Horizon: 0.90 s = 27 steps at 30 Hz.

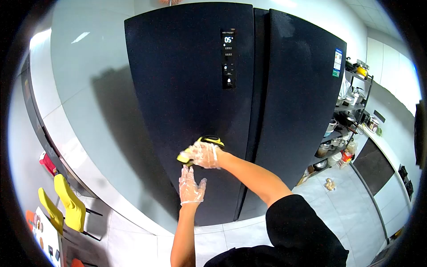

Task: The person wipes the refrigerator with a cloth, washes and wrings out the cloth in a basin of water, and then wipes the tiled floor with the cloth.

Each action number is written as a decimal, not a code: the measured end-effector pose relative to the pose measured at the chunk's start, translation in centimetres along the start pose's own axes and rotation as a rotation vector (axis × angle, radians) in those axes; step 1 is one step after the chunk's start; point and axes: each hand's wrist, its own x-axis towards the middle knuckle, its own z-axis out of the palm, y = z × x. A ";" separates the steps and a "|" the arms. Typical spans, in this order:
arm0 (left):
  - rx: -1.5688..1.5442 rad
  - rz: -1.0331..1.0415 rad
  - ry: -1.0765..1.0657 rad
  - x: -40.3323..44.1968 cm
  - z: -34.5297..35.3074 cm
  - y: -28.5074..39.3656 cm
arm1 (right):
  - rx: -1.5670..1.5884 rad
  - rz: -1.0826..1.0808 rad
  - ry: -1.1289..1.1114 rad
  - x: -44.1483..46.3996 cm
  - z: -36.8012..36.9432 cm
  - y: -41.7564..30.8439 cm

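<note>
Right hand (204, 154) has its fingers closed over the yellow tool (214, 140), against the left fridge door (187, 98); left hand (191, 190) is just nearer, fingers straight, thumb apart, no hold visible; probably a wiping step; the next move calls for even pressure

The tall, blue-black fridge (191, 107) stands upright, a lit display (228, 58) on its left door (178, 75) reading 05, and a label (337, 62) and pale smudge (284, 24) high on its right door (302, 98). A yellow-and-black tool (212, 139), its middle hidden, slants across the left door's lower half, yellow end lower.
</note>
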 end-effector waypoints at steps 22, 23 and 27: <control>-0.128 0.034 -0.090 -2.8 3.2 0.5 | -0.074 0.260 0.347 2.9 -8.5 5.9; -0.137 0.028 -0.097 -3.1 3.3 0.4 | -0.027 0.227 0.383 2.1 -7.2 6.1; -0.166 0.017 -0.110 -3.3 3.1 1.2 | -0.016 0.496 0.442 -1.8 -9.9 5.1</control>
